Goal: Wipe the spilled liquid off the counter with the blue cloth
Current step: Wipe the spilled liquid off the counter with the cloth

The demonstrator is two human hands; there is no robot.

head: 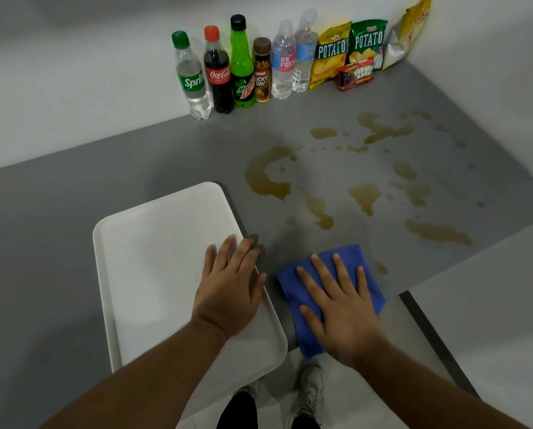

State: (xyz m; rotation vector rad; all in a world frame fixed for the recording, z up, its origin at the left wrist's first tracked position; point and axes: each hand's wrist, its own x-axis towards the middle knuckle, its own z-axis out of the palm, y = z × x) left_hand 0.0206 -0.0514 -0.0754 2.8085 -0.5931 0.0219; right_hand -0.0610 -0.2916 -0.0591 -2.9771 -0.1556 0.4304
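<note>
head view: the blue cloth (328,292) lies folded on the grey desk (73,218) at the lower centre-right of the frame, near the front edge. the right hand (342,308) presses flat on it, fingers (321,274) spread wide and gripping nothing. the left hand (228,292) rests at lower centre on the right rim of a white tray (154,267), fingers straight and loosely together, also holding nothing. the spilled liquid (345,181), brownish, is scattered in many puddles and drops across the centre and right of the frame, above the cloth; one small drop sits just beside the cloth's right edge. none of it looks wiped yet. a row of bottles (243,63) and snack bags (352,48) stands at the top along the wall.

likely risks: a flat push may smear the puddles wider, toward the tray edge or up to the bottles, since one folded cloth could soak through quickly; leaning on the tray, which overhangs the front edge, could tip or slide it.
</note>
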